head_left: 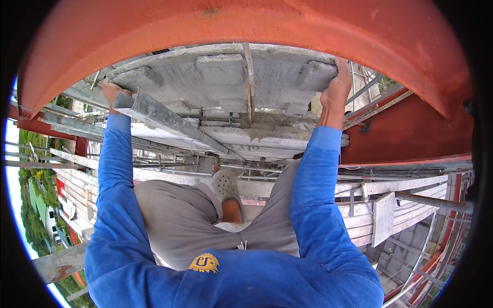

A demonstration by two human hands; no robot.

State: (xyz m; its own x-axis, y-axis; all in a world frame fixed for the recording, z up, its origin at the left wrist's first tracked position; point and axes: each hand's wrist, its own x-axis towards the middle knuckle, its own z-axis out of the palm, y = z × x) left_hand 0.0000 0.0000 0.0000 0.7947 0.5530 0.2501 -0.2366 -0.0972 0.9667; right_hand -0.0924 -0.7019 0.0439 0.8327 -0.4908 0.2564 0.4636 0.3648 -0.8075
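Observation:
A wide grey cement-stained board [226, 77] spans the space between my hands, below the curved red steel beam [246, 25]. My left hand [111, 93] is closed at the board's left end, beside the open end of a galvanized metal channel [169, 122]. At the right end, my right hand [336, 90] is raised with its fingers bent against the board's edge, close under the beam. The fingertips of both hands are partly hidden. A thin wooden strip [249, 77] crosses the board's middle.
My foot in a grey clog [226, 186] rests below on the scaffolding. White planks [405, 205] and metal tubes run to both sides, with gaps showing a drop. A red steel plate [405, 131] stands at right. Trees [36, 220] and a green roof show far left.

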